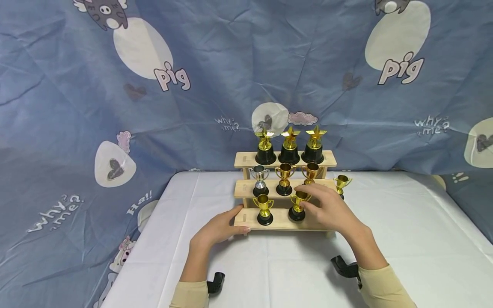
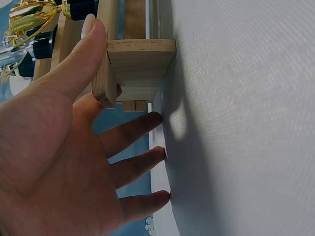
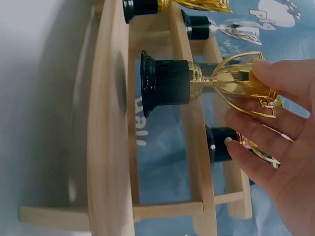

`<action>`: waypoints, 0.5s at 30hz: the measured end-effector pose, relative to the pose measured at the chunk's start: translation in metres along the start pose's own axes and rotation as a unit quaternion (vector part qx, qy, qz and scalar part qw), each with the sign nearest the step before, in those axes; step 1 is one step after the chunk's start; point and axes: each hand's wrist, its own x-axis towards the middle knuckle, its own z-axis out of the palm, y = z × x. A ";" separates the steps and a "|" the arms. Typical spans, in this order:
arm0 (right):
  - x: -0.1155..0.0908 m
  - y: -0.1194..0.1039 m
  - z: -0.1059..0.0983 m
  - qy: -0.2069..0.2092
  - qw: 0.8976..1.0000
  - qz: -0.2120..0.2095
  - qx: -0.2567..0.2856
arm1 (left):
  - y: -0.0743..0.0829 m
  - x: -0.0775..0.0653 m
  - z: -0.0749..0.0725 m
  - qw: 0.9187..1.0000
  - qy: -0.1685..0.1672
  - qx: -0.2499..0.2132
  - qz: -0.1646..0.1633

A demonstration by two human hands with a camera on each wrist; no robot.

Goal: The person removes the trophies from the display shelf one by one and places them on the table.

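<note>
A three-step wooden stand (image 1: 252, 222) carries small trophies. My left hand (image 1: 217, 229) grips the left end of its lowest step, thumb on the board, while the other fingers reach down to the tablecloth. My right hand (image 1: 333, 209) pinches a gold trophy cup (image 3: 236, 81) by its bowl, thumb on one side and fingers on the other. Its black base (image 3: 170, 83) hangs close over the lowest step, with a shadow on the wood. Another gold trophy cup (image 1: 264, 209) stands at the left of that step.
Star trophies (image 1: 289, 147) line the top step. A silver cup (image 1: 260, 182) and two bronze-gold cups (image 1: 284, 177) occupy the middle one, the rightmost partly hidden by my right hand. A gold cup (image 1: 342, 184) stands right of the stand. Blue printed cloth (image 1: 215, 85) hangs behind the white table (image 1: 404, 239).
</note>
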 end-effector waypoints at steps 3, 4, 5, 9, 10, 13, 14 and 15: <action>-0.001 0.003 -0.004 0.007 1.000 -0.001 -0.007 | 0.000 0.000 0.001 1.000 0.000 0.002 -0.001; -0.001 0.004 -0.005 0.009 1.000 -0.001 -0.006 | 0.000 0.000 0.001 1.000 0.000 0.002 0.001; -0.001 0.005 -0.006 0.011 1.000 0.000 -0.007 | 0.001 0.000 0.001 1.000 -0.001 0.003 -0.001; -0.001 0.008 -0.011 0.016 1.000 0.003 -0.004 | 0.001 0.000 0.001 1.000 -0.003 -0.001 -0.002; -0.002 0.009 -0.012 0.017 1.000 0.005 -0.003 | 0.001 0.000 0.001 1.000 -0.002 -0.002 -0.002; -0.002 0.010 -0.016 0.015 1.000 0.014 -0.007 | 0.001 -0.001 0.001 1.000 -0.001 -0.005 -0.004; -0.003 0.011 -0.018 0.014 1.000 0.019 -0.007 | 0.001 0.000 0.000 1.000 0.000 -0.005 -0.003; -0.003 0.012 -0.020 0.014 1.000 0.024 -0.009 | 0.001 0.000 0.000 1.000 0.000 -0.005 -0.002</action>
